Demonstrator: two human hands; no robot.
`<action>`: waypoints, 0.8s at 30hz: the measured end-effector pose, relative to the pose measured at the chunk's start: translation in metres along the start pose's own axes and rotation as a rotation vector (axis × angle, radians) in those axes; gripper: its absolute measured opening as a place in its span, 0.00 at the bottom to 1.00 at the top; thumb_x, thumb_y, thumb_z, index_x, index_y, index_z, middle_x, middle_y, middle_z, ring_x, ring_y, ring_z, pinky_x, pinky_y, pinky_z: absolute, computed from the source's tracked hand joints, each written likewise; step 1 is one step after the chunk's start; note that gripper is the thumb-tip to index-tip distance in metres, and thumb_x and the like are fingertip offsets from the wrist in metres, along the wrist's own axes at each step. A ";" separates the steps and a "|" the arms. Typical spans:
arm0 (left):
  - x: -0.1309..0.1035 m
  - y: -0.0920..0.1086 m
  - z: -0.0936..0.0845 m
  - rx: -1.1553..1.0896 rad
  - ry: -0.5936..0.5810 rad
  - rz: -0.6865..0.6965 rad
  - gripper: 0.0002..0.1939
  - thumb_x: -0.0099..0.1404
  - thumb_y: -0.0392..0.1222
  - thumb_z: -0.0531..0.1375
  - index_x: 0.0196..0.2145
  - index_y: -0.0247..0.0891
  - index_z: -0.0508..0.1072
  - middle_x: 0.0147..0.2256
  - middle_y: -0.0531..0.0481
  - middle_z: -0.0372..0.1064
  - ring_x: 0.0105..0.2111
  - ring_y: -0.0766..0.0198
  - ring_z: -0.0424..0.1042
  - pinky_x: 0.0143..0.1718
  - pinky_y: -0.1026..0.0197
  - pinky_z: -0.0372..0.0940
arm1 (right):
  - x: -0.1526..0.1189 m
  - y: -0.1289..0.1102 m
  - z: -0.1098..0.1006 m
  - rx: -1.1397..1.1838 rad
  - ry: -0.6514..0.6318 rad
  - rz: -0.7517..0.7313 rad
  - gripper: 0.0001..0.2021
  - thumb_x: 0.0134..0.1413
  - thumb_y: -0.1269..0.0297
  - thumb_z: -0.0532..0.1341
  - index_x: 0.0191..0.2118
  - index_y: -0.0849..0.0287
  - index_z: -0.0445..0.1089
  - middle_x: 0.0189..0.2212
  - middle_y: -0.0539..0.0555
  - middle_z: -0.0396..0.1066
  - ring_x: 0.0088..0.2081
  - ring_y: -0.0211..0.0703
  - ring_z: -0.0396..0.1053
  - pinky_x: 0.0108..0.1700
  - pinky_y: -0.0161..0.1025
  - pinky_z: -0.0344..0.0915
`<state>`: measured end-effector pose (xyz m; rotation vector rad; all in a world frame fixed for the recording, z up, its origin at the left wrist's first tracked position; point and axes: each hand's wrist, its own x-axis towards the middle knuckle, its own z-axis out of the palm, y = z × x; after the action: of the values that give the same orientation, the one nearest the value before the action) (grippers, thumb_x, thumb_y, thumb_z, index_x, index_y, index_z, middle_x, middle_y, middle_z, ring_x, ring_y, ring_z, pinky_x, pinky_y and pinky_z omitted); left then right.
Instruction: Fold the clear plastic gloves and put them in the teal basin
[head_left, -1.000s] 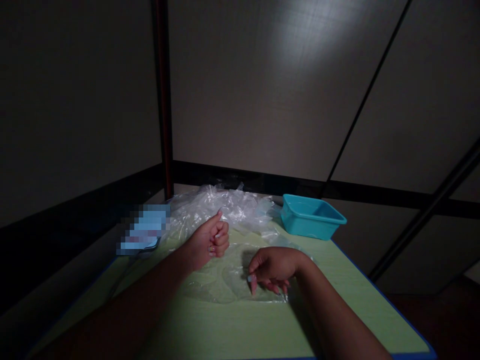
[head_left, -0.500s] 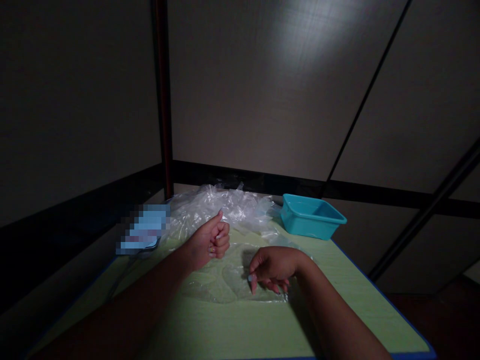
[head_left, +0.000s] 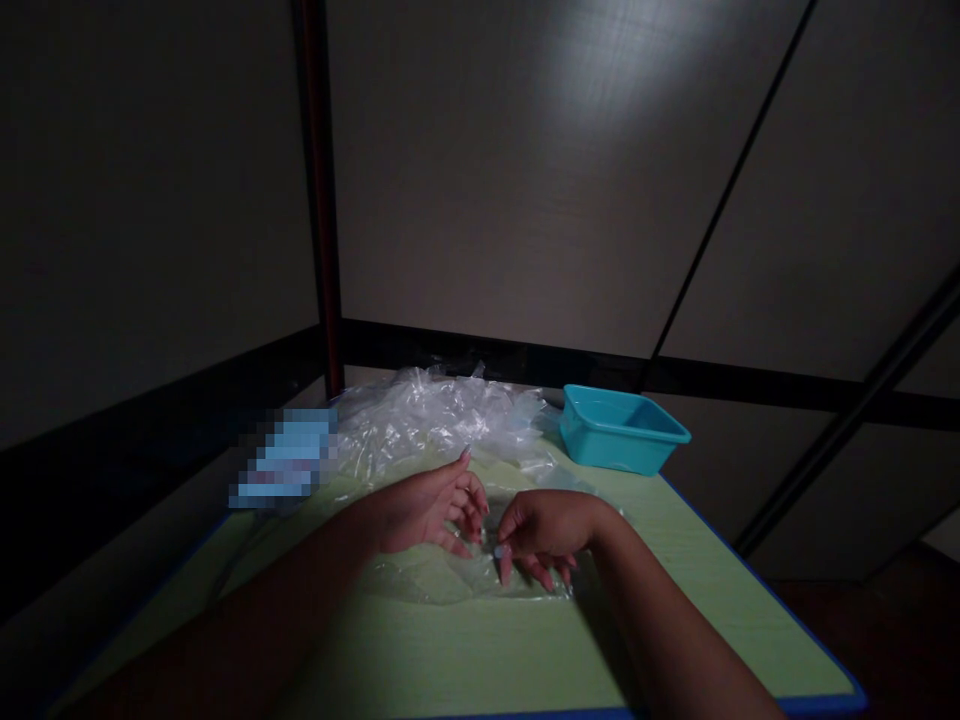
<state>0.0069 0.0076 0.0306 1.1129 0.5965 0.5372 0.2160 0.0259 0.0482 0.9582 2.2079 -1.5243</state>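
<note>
A clear plastic bag (head_left: pixel 427 580) lies flat on the green table, beneath and between both hands. My left hand (head_left: pixel 442 510) is over its left part, thumb raised and fingers loosely curled but apart, with nothing seen in it. Close by on the right, my right hand (head_left: pixel 544 535) bends down over the bag, its thumb and index finger pinched together at the plastic. Behind the hands spreads a heap of crumpled clear plastic bags (head_left: pixel 442 415).
A turquoise basket (head_left: pixel 615 450) stands at the table's back right. A blurred-out light blue flat object (head_left: pixel 289 460) is at the left edge. The green table (head_left: pixel 712 620) has a blue rim, and dark panels rise behind it.
My left hand has moved right and down toward my right hand, and its curled fingers have opened. My right hand has stayed almost where it was.
</note>
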 end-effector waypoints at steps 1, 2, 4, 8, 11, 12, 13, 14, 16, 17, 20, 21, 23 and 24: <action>0.000 -0.001 -0.001 0.007 0.003 -0.008 0.31 0.59 0.67 0.43 0.32 0.35 0.68 0.29 0.44 0.66 0.32 0.58 0.66 0.34 0.53 0.63 | 0.000 0.000 0.000 -0.004 0.001 -0.003 0.14 0.51 0.72 0.50 0.38 0.62 0.71 0.13 0.43 0.65 0.10 0.30 0.60 0.12 0.26 0.57; 0.000 -0.001 -0.001 0.013 0.003 -0.014 0.31 0.60 0.67 0.43 0.33 0.35 0.68 0.29 0.44 0.66 0.32 0.57 0.66 0.35 0.53 0.63 | 0.000 0.000 0.000 -0.007 0.003 -0.004 0.14 0.51 0.72 0.50 0.38 0.63 0.71 0.14 0.44 0.65 0.10 0.30 0.60 0.12 0.26 0.57; 0.000 -0.002 -0.003 0.023 -0.003 -0.018 0.30 0.60 0.66 0.44 0.33 0.34 0.68 0.30 0.44 0.67 0.32 0.57 0.67 0.36 0.52 0.63 | 0.000 0.001 0.000 -0.014 0.007 -0.004 0.14 0.51 0.72 0.50 0.38 0.63 0.71 0.14 0.44 0.66 0.11 0.30 0.61 0.12 0.25 0.56; 0.001 -0.004 -0.003 0.045 0.002 -0.019 0.30 0.61 0.65 0.44 0.34 0.34 0.68 0.29 0.44 0.67 0.31 0.57 0.68 0.34 0.52 0.63 | 0.000 0.002 -0.001 0.003 0.000 -0.019 0.13 0.52 0.70 0.50 0.40 0.64 0.70 0.14 0.44 0.65 0.11 0.31 0.61 0.13 0.25 0.57; 0.001 -0.003 -0.003 0.046 0.080 0.042 0.27 0.61 0.63 0.46 0.33 0.34 0.68 0.27 0.46 0.66 0.28 0.59 0.68 0.30 0.55 0.63 | -0.003 0.001 -0.002 0.042 0.026 -0.074 0.14 0.55 0.64 0.52 0.44 0.62 0.68 0.12 0.42 0.62 0.10 0.30 0.59 0.12 0.25 0.55; 0.002 -0.003 -0.004 0.032 0.120 0.080 0.26 0.62 0.62 0.47 0.32 0.34 0.68 0.25 0.47 0.65 0.26 0.60 0.67 0.28 0.58 0.63 | -0.004 0.000 -0.002 0.055 0.079 -0.102 0.14 0.55 0.63 0.52 0.44 0.62 0.68 0.11 0.42 0.61 0.10 0.30 0.57 0.11 0.25 0.54; 0.002 -0.002 -0.004 0.008 0.165 0.121 0.25 0.62 0.61 0.47 0.31 0.34 0.68 0.24 0.49 0.64 0.24 0.62 0.66 0.25 0.61 0.61 | -0.006 -0.001 -0.002 0.069 0.160 -0.131 0.14 0.55 0.61 0.52 0.43 0.62 0.67 0.11 0.42 0.61 0.09 0.29 0.56 0.11 0.25 0.53; 0.003 0.000 -0.005 -0.023 0.213 0.165 0.24 0.62 0.60 0.48 0.30 0.34 0.67 0.23 0.50 0.63 0.22 0.64 0.65 0.22 0.63 0.60 | -0.006 -0.002 -0.002 0.087 0.261 -0.163 0.13 0.55 0.61 0.53 0.42 0.62 0.67 0.11 0.41 0.60 0.09 0.28 0.54 0.11 0.24 0.52; 0.003 0.003 -0.008 -0.102 0.309 0.250 0.22 0.62 0.58 0.49 0.28 0.35 0.66 0.20 0.53 0.60 0.19 0.67 0.62 0.18 0.66 0.56 | -0.007 -0.004 -0.002 0.128 0.464 -0.222 0.13 0.55 0.59 0.53 0.40 0.62 0.67 0.11 0.41 0.59 0.09 0.27 0.51 0.10 0.24 0.50; 0.004 0.005 -0.009 -0.151 0.349 0.286 0.20 0.62 0.57 0.50 0.27 0.36 0.65 0.19 0.55 0.58 0.17 0.68 0.60 0.17 0.67 0.55 | -0.006 -0.004 -0.003 0.149 0.543 -0.248 0.13 0.55 0.58 0.53 0.39 0.62 0.67 0.11 0.41 0.59 0.09 0.27 0.50 0.10 0.24 0.48; 0.005 0.009 -0.011 -0.289 0.402 0.357 0.18 0.62 0.53 0.52 0.22 0.38 0.60 0.15 0.60 0.49 0.12 0.72 0.52 0.13 0.69 0.50 | -0.001 -0.003 -0.004 0.201 0.698 -0.345 0.14 0.54 0.55 0.54 0.35 0.62 0.68 0.10 0.41 0.56 0.10 0.27 0.49 0.12 0.25 0.45; 0.005 0.010 -0.012 -0.318 0.406 0.369 0.18 0.62 0.51 0.53 0.21 0.38 0.57 0.14 0.61 0.46 0.11 0.73 0.49 0.11 0.70 0.48 | 0.001 -0.002 -0.005 0.213 0.730 -0.378 0.14 0.54 0.54 0.54 0.33 0.62 0.68 0.10 0.41 0.55 0.11 0.28 0.48 0.12 0.26 0.44; 0.005 0.011 -0.013 -0.341 0.414 0.383 0.19 0.63 0.47 0.54 0.18 0.38 0.53 0.13 0.62 0.43 0.10 0.74 0.44 0.10 0.70 0.43 | 0.004 0.000 -0.005 0.253 0.772 -0.434 0.15 0.53 0.54 0.55 0.29 0.62 0.67 0.10 0.42 0.53 0.12 0.28 0.47 0.14 0.27 0.43; 0.004 0.011 -0.013 -0.344 0.421 0.389 0.20 0.63 0.46 0.54 0.18 0.38 0.52 0.12 0.62 0.43 0.10 0.74 0.43 0.09 0.71 0.41 | 0.005 0.001 -0.005 0.291 0.778 -0.454 0.16 0.53 0.53 0.55 0.27 0.62 0.66 0.10 0.41 0.52 0.13 0.28 0.46 0.14 0.27 0.42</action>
<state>-0.0001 0.0230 0.0359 0.7894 0.6210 1.1852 0.2134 0.0327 0.0470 1.3899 2.9455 -1.9441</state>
